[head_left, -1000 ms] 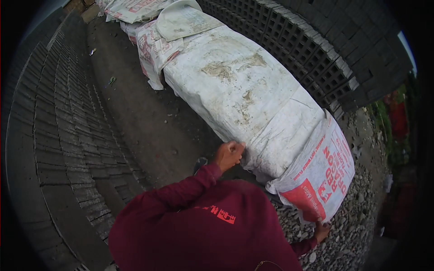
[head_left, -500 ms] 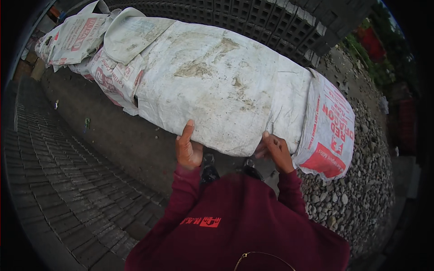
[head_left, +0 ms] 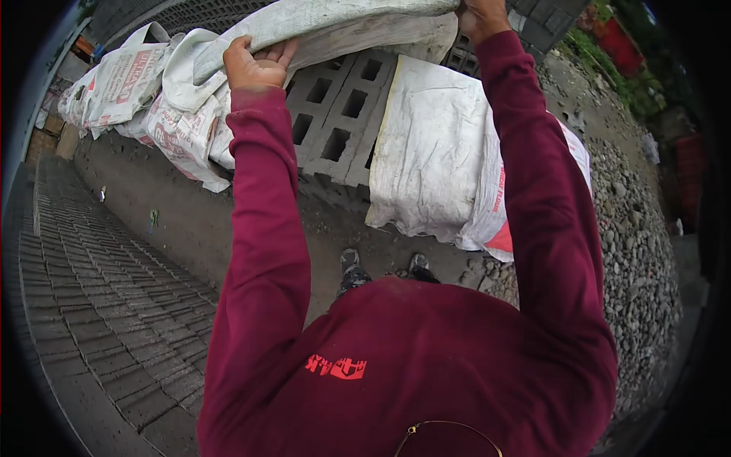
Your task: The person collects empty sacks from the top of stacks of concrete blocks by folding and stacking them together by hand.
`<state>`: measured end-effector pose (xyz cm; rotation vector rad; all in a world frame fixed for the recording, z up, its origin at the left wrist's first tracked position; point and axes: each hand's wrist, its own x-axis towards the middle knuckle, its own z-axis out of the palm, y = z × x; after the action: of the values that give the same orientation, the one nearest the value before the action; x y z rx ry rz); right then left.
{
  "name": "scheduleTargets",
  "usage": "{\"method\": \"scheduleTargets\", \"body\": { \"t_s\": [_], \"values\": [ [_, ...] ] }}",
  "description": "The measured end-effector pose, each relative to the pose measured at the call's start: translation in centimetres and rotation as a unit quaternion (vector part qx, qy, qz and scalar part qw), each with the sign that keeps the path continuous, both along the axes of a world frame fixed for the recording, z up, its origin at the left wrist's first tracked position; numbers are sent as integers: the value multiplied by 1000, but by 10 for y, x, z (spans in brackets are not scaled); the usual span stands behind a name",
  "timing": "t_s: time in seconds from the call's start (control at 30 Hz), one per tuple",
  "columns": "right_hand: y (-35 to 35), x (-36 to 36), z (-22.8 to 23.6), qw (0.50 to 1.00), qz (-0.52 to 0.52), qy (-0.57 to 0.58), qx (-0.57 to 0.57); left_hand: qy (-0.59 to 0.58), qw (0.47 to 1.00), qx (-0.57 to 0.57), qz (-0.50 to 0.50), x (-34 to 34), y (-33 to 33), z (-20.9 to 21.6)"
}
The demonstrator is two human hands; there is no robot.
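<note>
Both my arms reach forward, lifting a dirty white woven sack sheet [head_left: 343, 29] up off a stack of grey hollow concrete blocks [head_left: 326, 114]. My left hand [head_left: 257, 67] has its palm turned up and holds the sheet's near edge at the left, the thumb at its outer side. At the upper right, my right hand [head_left: 485, 18] is closed on the sheet's other end; its fingertips are partly hidden. Square holes show in the uncovered block tops. A second white sack [head_left: 430, 141] still covers the blocks to the right, below my right forearm.
Printed white-and-red sacks [head_left: 126, 72] drape the stack's left part. Dark flat slabs or tiles [head_left: 99, 305] lie in rows at the lower left. Gravel [head_left: 636, 259] spreads along the right. More blocks [head_left: 205, 17] stand behind. My shoes [head_left: 349, 259] are on bare ground.
Both hands have risen and moved forward from the stack's near edge, carrying the white sheet's near side up and away. Hollow blocks beneath it now show.
</note>
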<state>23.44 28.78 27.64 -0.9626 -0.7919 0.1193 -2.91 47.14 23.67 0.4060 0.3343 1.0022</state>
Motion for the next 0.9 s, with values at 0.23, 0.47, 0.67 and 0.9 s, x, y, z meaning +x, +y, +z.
{"method": "scheduleTargets", "body": {
  "t_s": [0.23,0.47,0.67,0.9],
  "values": [
    [-107,61,75,995,-59,-79,11,-41,983,157,-86,55,-73,23],
    [-363,79,5,965,-226,-54,-121,47,917,142,-370,94,-253,-64],
    [-464,58,-88,948,-195,242,-66,160,898,120,-391,134,-326,-101],
    [-413,219,30,992,-107,65,-32,60,904,316,-281,317,-224,96]
  ]
}}
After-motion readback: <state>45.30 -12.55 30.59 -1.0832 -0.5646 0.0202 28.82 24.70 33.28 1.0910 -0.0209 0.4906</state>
